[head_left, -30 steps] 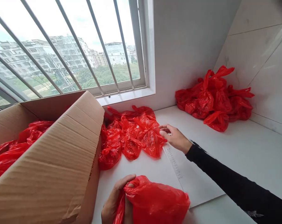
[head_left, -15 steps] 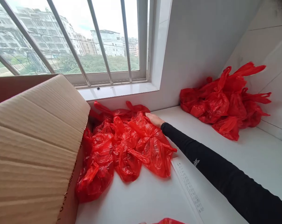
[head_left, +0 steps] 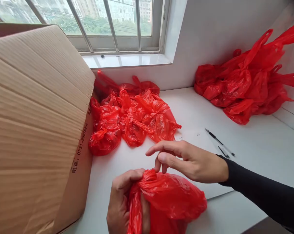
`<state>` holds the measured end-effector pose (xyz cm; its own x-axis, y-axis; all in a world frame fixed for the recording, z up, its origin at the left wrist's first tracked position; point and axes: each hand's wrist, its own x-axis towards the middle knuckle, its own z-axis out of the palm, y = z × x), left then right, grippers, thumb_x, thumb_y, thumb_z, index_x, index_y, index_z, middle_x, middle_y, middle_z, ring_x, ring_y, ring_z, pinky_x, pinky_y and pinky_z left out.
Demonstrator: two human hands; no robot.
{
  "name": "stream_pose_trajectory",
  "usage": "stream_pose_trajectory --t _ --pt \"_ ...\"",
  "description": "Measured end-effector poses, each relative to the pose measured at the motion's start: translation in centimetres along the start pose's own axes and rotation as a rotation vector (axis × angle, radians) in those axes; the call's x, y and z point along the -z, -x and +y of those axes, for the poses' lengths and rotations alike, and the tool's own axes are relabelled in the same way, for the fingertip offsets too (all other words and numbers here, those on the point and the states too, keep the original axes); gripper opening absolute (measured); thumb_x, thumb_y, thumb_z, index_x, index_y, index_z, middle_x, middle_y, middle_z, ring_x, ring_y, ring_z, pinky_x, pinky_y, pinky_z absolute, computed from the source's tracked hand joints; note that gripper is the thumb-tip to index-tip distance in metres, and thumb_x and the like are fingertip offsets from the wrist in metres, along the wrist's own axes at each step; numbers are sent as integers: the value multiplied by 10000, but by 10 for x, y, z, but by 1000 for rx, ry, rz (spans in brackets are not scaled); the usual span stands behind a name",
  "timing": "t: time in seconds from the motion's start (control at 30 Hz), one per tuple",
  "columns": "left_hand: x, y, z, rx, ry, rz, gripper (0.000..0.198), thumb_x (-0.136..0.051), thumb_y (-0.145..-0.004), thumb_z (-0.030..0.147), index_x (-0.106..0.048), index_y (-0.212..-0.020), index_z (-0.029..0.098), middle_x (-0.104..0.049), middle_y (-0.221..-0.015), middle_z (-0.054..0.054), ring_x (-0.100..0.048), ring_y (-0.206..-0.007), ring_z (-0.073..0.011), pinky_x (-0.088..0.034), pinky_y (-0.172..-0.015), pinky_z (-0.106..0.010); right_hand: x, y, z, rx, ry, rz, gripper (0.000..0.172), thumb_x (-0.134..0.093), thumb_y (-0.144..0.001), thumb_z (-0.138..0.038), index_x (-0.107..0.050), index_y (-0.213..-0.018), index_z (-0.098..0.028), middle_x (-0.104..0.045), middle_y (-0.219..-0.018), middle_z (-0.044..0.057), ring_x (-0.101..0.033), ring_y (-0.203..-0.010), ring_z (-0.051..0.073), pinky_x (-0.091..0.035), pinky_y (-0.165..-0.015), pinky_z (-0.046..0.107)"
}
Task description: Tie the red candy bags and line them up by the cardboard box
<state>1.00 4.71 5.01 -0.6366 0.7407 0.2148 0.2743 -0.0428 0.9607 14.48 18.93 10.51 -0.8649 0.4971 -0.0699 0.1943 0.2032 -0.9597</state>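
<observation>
My left hand (head_left: 123,203) is closed around the gathered neck of a filled red plastic bag (head_left: 171,201) at the bottom of the view. My right hand (head_left: 190,161), in a black sleeve, hovers just above that bag with its fingers loosely apart and nothing in them. A cluster of tied red bags (head_left: 132,113) lies on the white counter (head_left: 190,110) beyond my hands, against the wall under the window.
A large cardboard box (head_left: 37,130) with its flap up fills the left side. A second heap of red bags (head_left: 249,81) sits in the far right corner. A black pen (head_left: 216,139) and a sheet of paper (head_left: 215,191) lie on the counter by my right arm.
My right hand has come back from the cluster of bags near the wall to just above the held bag. The view has tilted down, bringing my left hand and its bag into sight.
</observation>
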Motion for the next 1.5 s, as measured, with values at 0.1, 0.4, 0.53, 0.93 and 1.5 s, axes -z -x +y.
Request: stream_pose_trajectory --t 0.1,0.4,0.53,0.93,1.5 --pt "-3 5 14 -66 69 -27 144 -625 -930 266 -550 -1052 275 -677 -1024 -4 -686 -936 -151 -566 -817 -229 -7 16 0 4 -4 -73 289 -507 -1018 -265 -616 -1281 -212 -683 -914 11 -620 -811 151 -513 -767 298" --pt "16 27 20 -415 -442 -269 483 -346 -1052 331 -390 -1532 308 -460 -1548 -75 -396 -1443 -260 -356 -1179 -451 3 74 -7 103 266 316 151 -539 -1000 -301 -613 -896 -221 -635 -910 21 -574 -830 170 -459 -747 308" --pt "38 45 -1 -297 -470 -243 433 -349 -1054 304 -505 -1455 347 -537 -1506 -6 -405 -1442 -244 -287 -1215 -477 13 112 26 -126 319 424 289 -449 -1029 -391 -625 -860 -235 -626 -819 4 -537 -734 173 -374 -608 303" --pt "6 36 -18 -606 -644 -426 565 -460 -998 189 -355 -1546 283 -470 -1570 -52 -345 -1493 -249 -269 -1239 -498 -33 96 51 115 363 416 584 -609 -938 -374 -431 -1482 -256 -526 -1459 93 -483 -1324 255 -391 -1122 437" --pt "13 15 -47 -478 -422 -273 502 -455 -998 331 -423 -1492 253 -527 -1508 -104 -455 -1421 -297 -398 -1165 -528 -55 61 58 -57 708 134 403 -562 -871 -200 -617 -1270 -197 -714 -1061 114 -663 -962 301 -512 -859 436"
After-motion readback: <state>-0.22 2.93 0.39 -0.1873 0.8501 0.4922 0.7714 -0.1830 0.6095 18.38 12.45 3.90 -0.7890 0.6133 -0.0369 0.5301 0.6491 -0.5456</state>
